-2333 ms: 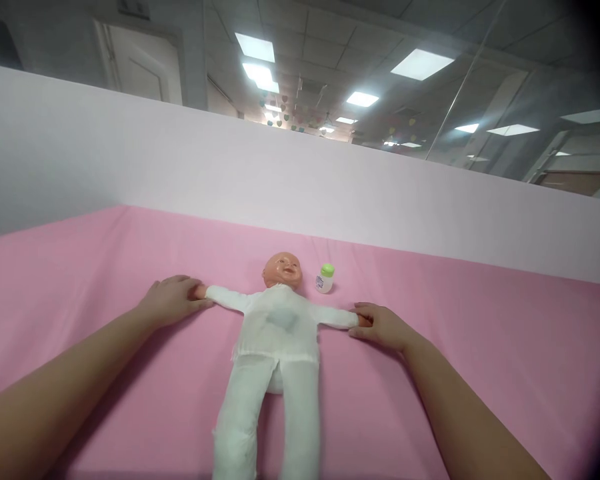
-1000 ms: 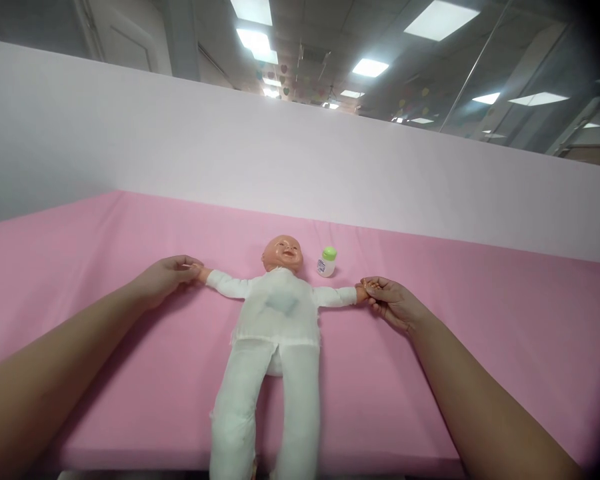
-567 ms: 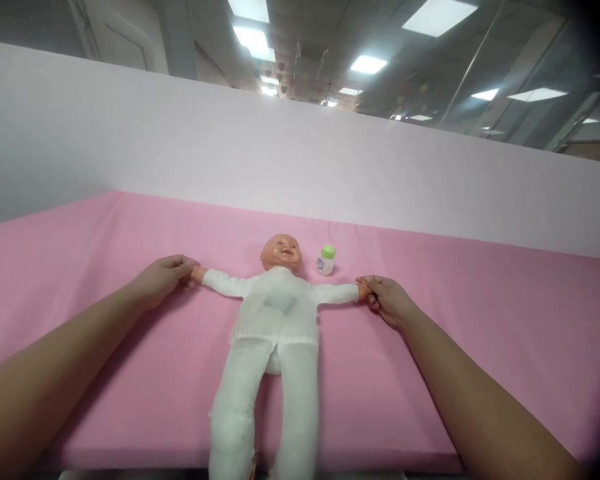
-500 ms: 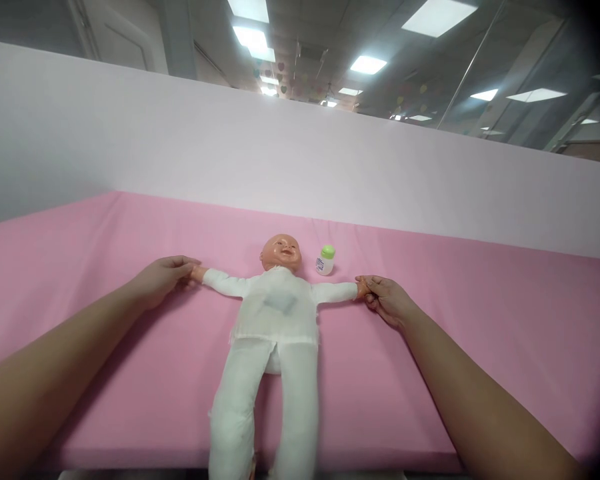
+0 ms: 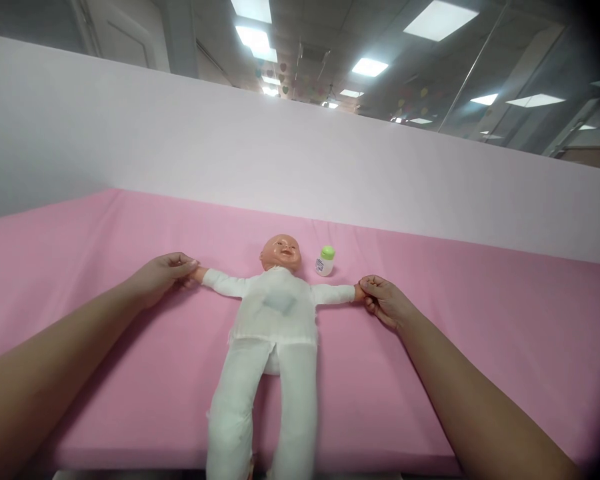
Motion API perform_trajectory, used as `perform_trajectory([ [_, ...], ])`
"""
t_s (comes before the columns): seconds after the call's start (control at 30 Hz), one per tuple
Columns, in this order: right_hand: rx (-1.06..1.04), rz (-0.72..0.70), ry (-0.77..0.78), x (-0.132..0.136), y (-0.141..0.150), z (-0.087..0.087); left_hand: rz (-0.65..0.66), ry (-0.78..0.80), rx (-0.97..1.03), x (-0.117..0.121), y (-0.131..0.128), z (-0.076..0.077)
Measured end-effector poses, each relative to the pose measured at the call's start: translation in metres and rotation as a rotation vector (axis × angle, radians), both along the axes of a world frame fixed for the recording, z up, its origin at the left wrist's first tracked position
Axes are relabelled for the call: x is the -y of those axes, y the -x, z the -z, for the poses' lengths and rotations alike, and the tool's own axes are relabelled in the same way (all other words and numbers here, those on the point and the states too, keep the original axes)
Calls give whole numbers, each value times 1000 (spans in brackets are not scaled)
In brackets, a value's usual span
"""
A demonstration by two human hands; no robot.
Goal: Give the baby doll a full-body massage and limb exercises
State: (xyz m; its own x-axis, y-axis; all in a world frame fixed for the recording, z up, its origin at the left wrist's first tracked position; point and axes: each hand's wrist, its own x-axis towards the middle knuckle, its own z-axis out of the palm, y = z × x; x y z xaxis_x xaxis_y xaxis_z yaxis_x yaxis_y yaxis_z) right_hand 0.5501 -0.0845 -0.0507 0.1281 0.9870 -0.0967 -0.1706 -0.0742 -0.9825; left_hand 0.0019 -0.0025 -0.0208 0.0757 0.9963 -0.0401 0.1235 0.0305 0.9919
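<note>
A baby doll (image 5: 277,303) in a white top and white leggings lies on its back with both arms stretched out sideways. A greyish patch shows on its chest. My left hand (image 5: 167,275) pinches the doll's hand at the left between thumb and fingers. On the other side, my right hand (image 5: 386,299) is closed round the doll's other hand, the thumb on top. The doll's hands are mostly hidden by my fingers. Its feet run off the lower edge of the view.
Beside the doll's head stands a small clear bottle (image 5: 325,261) with a green cap and a printed label. Everything rests on a pink padded table (image 5: 390,400). A white low wall (image 5: 230,147) rises behind it, with glass and ceiling lights above.
At first my hands lay over the doll's hands; both have since taken a pinching grip on them. The view has tilted down, showing the table's front edge. The bottle stays put.
</note>
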Motion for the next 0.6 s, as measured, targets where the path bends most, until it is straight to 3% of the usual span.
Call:
perform_trajectory([
  [0.17,34,67,15,-3,7,2,-39,-27,-109,-5,3,7],
  [0.33,47,57,23,-2,7,1,-27,6,-46,-6,4,6],
  [0.6,-8,-80,-28,2,3,-2,30,56,69,4,-2,-6],
])
